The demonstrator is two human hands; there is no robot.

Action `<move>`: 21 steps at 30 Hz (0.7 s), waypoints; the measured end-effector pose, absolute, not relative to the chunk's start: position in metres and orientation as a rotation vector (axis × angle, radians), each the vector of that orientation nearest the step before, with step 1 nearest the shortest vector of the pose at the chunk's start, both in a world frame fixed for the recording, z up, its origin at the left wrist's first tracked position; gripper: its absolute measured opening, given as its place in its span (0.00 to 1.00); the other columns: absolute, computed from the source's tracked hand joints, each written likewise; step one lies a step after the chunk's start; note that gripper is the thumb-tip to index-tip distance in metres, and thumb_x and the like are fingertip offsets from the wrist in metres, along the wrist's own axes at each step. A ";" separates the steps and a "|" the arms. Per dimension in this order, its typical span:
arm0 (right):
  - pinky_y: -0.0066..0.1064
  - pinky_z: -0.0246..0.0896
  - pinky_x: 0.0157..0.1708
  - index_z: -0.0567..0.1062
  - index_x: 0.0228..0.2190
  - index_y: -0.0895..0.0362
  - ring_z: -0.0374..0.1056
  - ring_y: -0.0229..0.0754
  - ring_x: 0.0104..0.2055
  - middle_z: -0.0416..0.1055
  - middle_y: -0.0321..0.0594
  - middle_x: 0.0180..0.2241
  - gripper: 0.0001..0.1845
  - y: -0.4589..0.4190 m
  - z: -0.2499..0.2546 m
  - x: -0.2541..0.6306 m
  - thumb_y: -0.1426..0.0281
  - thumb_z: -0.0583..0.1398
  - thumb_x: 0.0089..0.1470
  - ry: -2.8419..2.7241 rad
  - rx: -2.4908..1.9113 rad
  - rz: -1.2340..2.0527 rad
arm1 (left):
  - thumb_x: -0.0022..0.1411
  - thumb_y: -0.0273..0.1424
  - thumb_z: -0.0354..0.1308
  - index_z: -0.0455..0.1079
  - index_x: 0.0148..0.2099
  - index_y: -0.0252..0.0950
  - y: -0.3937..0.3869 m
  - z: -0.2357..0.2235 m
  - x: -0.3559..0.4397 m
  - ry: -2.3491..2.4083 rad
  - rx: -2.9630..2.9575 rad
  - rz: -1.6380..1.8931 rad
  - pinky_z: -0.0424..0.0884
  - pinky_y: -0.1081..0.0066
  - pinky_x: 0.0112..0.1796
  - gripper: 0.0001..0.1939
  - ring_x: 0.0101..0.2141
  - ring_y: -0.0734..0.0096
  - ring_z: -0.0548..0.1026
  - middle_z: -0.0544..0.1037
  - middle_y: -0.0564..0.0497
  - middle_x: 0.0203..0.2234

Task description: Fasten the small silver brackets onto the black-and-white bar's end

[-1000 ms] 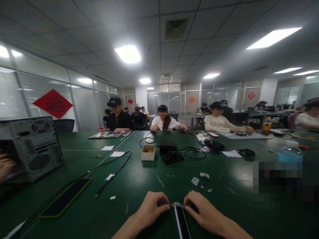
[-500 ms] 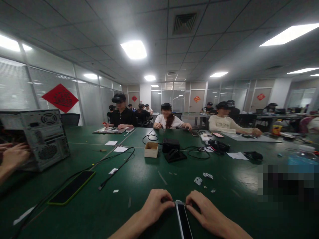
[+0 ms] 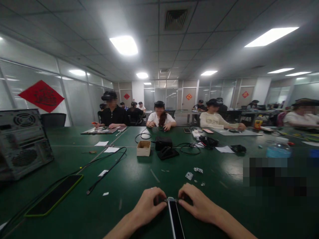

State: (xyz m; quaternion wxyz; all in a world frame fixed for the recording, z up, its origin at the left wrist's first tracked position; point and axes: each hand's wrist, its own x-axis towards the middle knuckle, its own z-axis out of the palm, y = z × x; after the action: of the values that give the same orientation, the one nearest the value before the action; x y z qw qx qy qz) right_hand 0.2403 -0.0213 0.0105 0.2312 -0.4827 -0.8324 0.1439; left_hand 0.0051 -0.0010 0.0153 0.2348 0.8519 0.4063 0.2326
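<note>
A slim phone (image 3: 176, 220) with a silver edge and a dark face lies lengthwise in front of me, its near end cut off by the frame. My left hand (image 3: 151, 204) is closed in a pinch at the far left corner of the phone. At the far right corner my right hand (image 3: 195, 202) pinches in the same way, thumb and forefinger together. Between the fingertips a small silver part (image 3: 170, 199) shows at the phone's far end; whether it is attached cannot be made out. Beyond the hands lie several small metal pieces (image 3: 189, 176).
A computer case (image 3: 26, 142) stands at the left, near a green-edged black phone (image 3: 54, 196) and a black cable (image 3: 107, 171). Farther back are a small open box (image 3: 143, 149) and a black device (image 3: 163, 143). Co-workers sit across the green table (image 3: 129, 184).
My view has swung to the right, so the scene sits farther left. Both my hands stay at the phone's far end. The co-worker opposite has drawn one arm inward.
</note>
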 end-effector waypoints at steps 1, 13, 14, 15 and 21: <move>0.34 0.59 0.38 0.71 0.35 0.57 0.64 0.42 0.37 0.69 0.41 0.35 0.09 -0.015 0.011 0.249 0.66 0.55 0.55 -2.269 -1.330 0.337 | 0.56 0.30 0.56 0.73 0.38 0.35 -0.001 0.017 0.005 1.093 2.344 0.623 0.65 0.75 0.32 0.08 0.28 0.73 0.70 0.76 0.53 0.30; 0.50 0.43 0.52 0.63 0.49 0.61 0.49 0.60 0.54 0.57 0.56 0.52 0.31 -0.016 -0.006 0.497 0.58 0.60 0.45 -0.632 -2.104 -0.871 | 0.60 0.42 0.47 0.73 0.42 0.40 0.015 0.012 0.001 1.022 2.387 0.534 0.70 0.69 0.31 0.17 0.29 0.65 0.73 0.78 0.52 0.31; 0.50 0.42 0.52 0.62 0.50 0.61 0.48 0.61 0.55 0.55 0.57 0.53 0.35 -0.021 -0.011 0.510 0.56 0.62 0.43 -0.576 -2.129 -0.883 | 0.59 0.42 0.47 0.73 0.42 0.40 0.014 0.013 0.001 1.019 2.381 0.537 0.70 0.69 0.30 0.17 0.29 0.65 0.73 0.78 0.52 0.31; 0.51 0.41 0.52 0.60 0.51 0.61 0.47 0.61 0.55 0.54 0.58 0.54 0.39 -0.025 -0.016 0.520 0.55 0.62 0.42 -0.541 -2.150 -0.885 | 0.59 0.42 0.48 0.73 0.41 0.41 0.013 0.013 0.002 1.020 2.374 0.546 0.70 0.70 0.30 0.17 0.28 0.65 0.73 0.78 0.52 0.31; 0.51 0.40 0.52 0.55 0.54 0.61 0.47 0.63 0.55 0.52 0.61 0.54 0.47 -0.020 -0.032 0.541 0.51 0.64 0.39 -0.490 -2.221 -0.885 | 0.59 0.42 0.48 0.73 0.42 0.41 0.011 0.015 0.002 1.055 2.356 0.560 0.70 0.71 0.30 0.17 0.27 0.66 0.74 0.77 0.53 0.28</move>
State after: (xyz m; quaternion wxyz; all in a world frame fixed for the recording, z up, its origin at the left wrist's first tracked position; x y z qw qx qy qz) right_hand 0.5406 -0.0197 -0.0324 0.3435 -0.8546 -0.1886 -0.3406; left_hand 0.0015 0.0114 0.0146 0.2472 0.8642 0.3871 0.2055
